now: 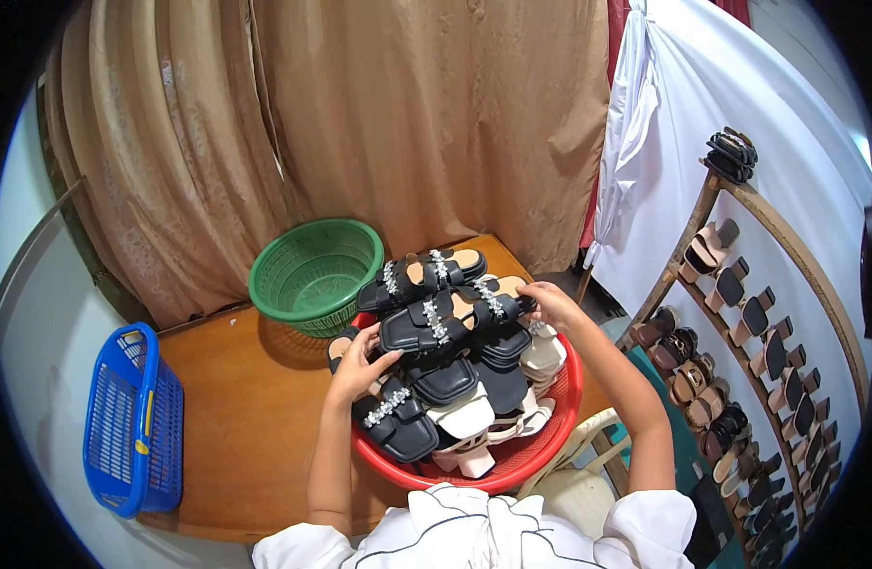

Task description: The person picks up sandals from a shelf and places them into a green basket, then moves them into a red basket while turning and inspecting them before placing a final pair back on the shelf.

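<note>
From the head camera, the person's left hand point(358, 365) and right hand point(552, 303) hold a black sandal point(452, 318) with a jewelled strap, lifted above a red basket point(559, 431) heaped with black and cream sandals. The left fingers are closed on the sandal's toe end and the right fingers are closed on its heel end, so it lies roughly level between them. A second black sandal point(422, 275) lies just behind it, touching it. The red basket stands on a wooden tabletop point(241, 427). An empty green basket point(314, 273) sits behind it, near the tan curtain point(360, 114), and a blue basket point(132, 422) hangs at the tabletop's left edge. To the right, a wooden rack point(739, 332) carries rows of sandals against a white cloth point(701, 114).
</note>
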`<control>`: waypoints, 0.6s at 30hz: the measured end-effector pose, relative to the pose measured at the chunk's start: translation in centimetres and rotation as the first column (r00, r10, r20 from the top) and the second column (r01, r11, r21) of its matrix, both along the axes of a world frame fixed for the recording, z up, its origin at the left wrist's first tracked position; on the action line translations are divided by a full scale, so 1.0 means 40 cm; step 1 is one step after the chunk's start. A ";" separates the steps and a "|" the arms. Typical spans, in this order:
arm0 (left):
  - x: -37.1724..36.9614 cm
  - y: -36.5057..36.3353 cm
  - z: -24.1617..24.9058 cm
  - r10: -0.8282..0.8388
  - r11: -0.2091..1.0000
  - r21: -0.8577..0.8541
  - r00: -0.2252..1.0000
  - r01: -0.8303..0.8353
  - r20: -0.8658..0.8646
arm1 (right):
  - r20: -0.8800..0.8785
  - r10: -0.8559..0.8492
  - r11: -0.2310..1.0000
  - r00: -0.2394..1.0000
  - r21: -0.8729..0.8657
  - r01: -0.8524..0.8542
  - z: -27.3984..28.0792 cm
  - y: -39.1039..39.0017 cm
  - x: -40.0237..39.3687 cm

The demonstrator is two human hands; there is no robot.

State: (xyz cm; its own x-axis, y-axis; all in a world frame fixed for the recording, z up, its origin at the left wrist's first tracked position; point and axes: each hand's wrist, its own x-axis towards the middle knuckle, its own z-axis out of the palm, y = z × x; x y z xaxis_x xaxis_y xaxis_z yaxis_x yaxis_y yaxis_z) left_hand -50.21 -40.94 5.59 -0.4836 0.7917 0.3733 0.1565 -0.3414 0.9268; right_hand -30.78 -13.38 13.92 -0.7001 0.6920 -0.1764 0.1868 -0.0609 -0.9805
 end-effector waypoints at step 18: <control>0.062 -0.026 0.134 -0.094 0.995 0.029 0.995 0.095 -0.027 | -0.157 -0.025 0.999 0.987 0.020 0.028 0.081 -0.130 0.180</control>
State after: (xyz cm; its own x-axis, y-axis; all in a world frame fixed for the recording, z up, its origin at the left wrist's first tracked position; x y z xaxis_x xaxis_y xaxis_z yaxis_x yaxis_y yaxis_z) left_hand -47.74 -41.98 10.95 -0.3973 0.8214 0.4092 0.1458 -0.3837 0.9119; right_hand -23.57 -18.58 17.15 -0.6991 0.7133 -0.0499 0.0292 -0.0413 -0.9987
